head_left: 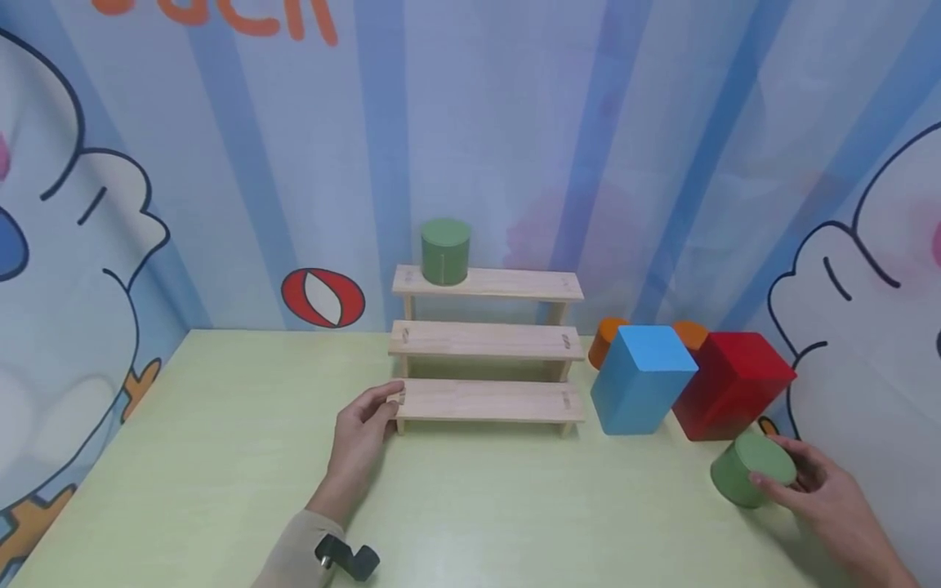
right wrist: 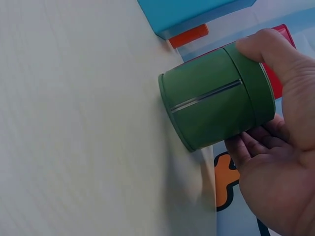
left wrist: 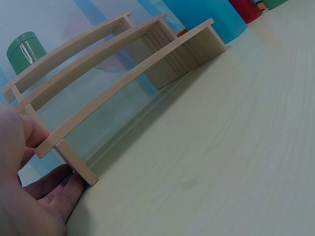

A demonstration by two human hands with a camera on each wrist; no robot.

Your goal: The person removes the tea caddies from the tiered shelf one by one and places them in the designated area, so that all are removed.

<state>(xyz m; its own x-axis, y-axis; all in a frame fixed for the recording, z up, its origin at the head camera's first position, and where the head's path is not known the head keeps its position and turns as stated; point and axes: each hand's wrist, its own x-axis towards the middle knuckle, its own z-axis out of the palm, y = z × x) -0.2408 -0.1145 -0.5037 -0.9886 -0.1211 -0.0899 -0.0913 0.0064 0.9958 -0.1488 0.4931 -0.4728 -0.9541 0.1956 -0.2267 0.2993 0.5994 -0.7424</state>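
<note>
A three-tier wooden display stand (head_left: 485, 400) stands on the table, and my left hand (head_left: 363, 433) grips the left end of its lowest step. In the left wrist view, fingers of that hand (left wrist: 29, 172) lie at the end of the step and beside the leg below it. One green round tin (head_left: 445, 253) sits on the left part of the top step. Far to the right, my right hand (head_left: 827, 494) holds a second green tin (head_left: 750, 469) between thumb and fingers. That tin (right wrist: 216, 98) is tilted close over the table, with a metallic strip down its side.
Right of the stand are a light blue box (head_left: 643, 384) and a red box (head_left: 735, 388). Partly hidden behind them are an orange tin (head_left: 604, 339) and another orange round top (head_left: 689, 335). A printed cloth backdrop (head_left: 470, 122) rises behind the pale table (head_left: 243, 457).
</note>
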